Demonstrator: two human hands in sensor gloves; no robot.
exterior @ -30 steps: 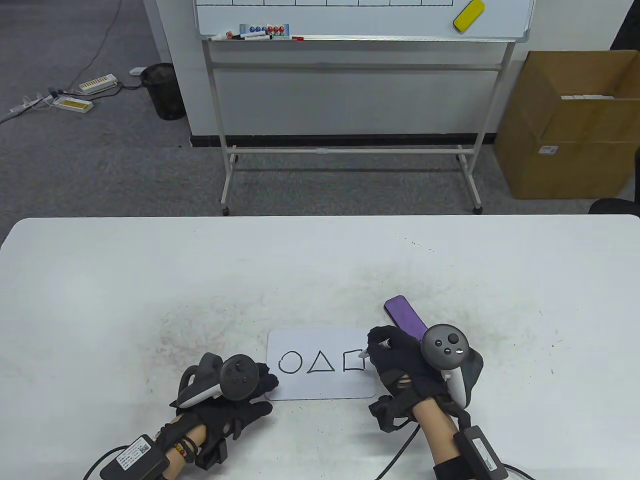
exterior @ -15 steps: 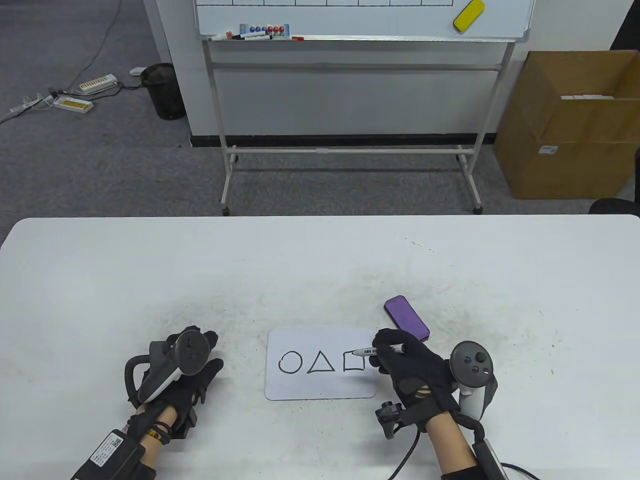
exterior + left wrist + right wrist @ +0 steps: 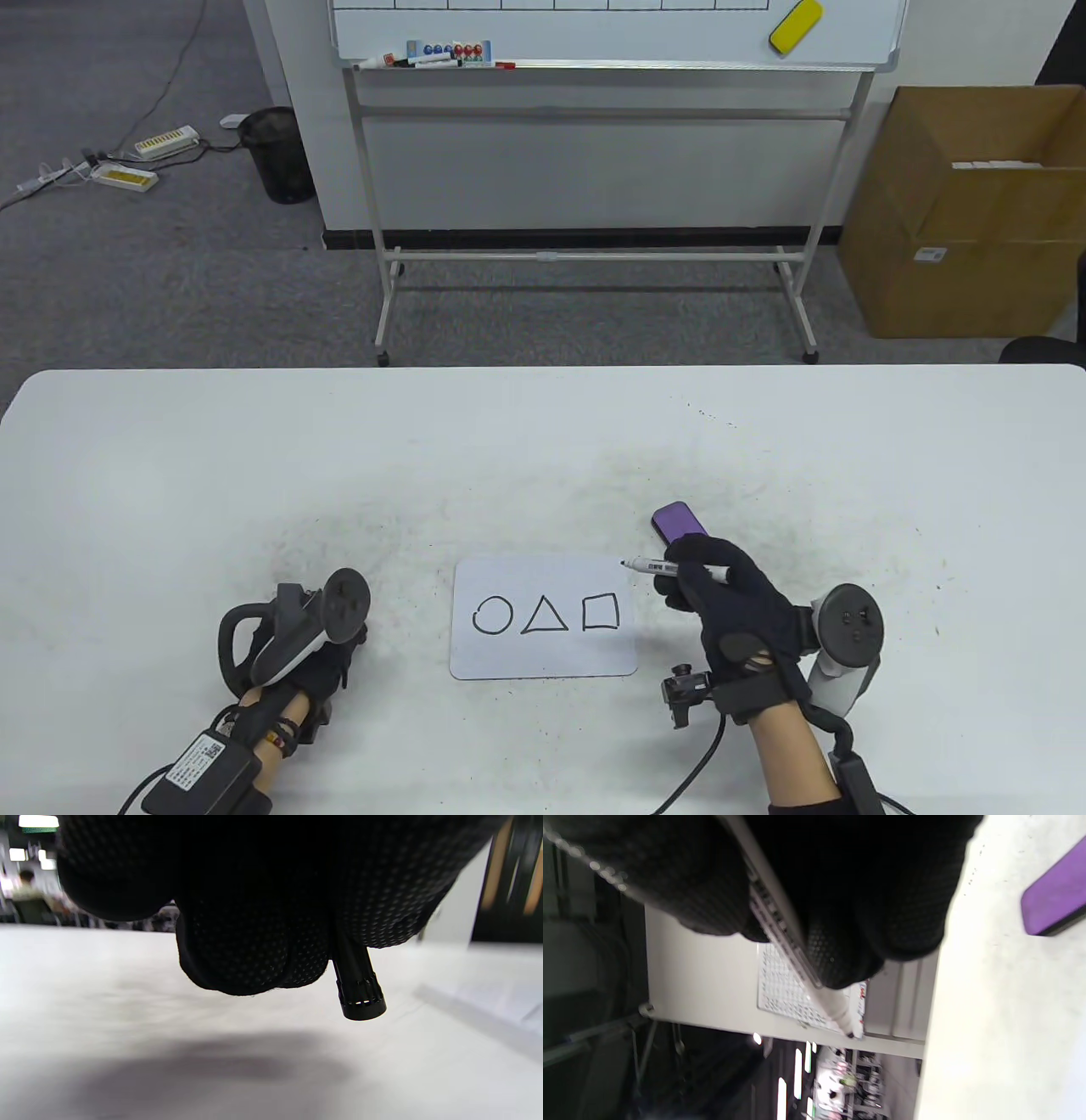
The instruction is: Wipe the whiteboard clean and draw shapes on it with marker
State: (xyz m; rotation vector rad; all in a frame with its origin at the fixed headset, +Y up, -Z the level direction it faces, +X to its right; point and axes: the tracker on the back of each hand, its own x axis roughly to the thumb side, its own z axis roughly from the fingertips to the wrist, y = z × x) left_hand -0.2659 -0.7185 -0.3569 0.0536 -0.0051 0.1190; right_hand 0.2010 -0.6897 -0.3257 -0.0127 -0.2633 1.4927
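On the table (image 3: 170, 475), the small whiteboard (image 3: 543, 658) lies between both hands, eraser (image 3: 676, 520) behind-right.

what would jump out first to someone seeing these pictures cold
Likely the small whiteboard at the table's near middle, bearing a black circle, triangle and square. Next, the right hand just right of it, gripping an uncapped marker, and the purple eraser behind that hand.

L hand (image 3: 327, 654) fingers hidden under tracker; eraser (image 3: 679, 522) partly behind R hand (image 3: 738, 607).
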